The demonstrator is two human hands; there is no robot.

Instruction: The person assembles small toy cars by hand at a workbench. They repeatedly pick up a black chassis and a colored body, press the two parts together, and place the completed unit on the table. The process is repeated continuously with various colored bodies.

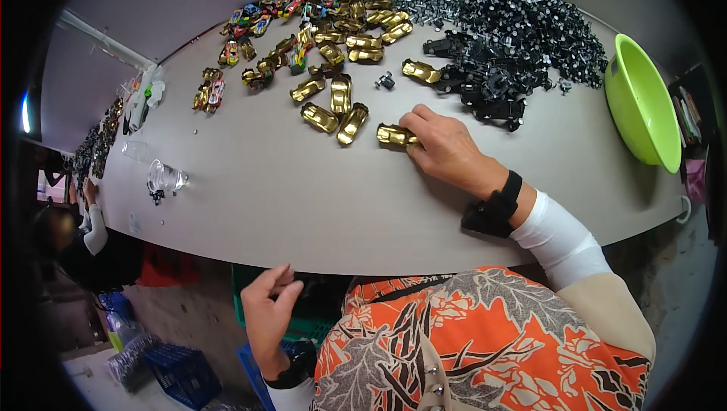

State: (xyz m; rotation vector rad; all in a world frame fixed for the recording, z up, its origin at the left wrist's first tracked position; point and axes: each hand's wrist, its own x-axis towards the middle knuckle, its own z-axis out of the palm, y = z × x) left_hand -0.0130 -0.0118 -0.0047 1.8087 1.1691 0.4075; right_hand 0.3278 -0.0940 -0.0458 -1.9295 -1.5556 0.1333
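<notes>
My right hand (448, 149) is over the table with its thumb and fingers closed on a gold toy car (394, 135), whose near end they cover. Just left of it lie several more shiny gold toy cars, among them one standing lengthwise (341, 94) and a tilted one (352, 124). Beyond my right hand, another gold toy car (421, 71) touches the heap of black toy car chassis (492, 82). My left hand (266, 311) hangs off the table's near edge, fingers loosely bent and thumb apart, with nothing visible in it.
Small silver and black wheeled parts (500, 14) are heaped at the back. Multicoloured toy cars (303, 4) lie back left. A lime-green bowl (642, 104) leans at the right edge. A clear cup (163, 176) stands left. Another person (87, 241) sits far left. Below are crates (182, 375).
</notes>
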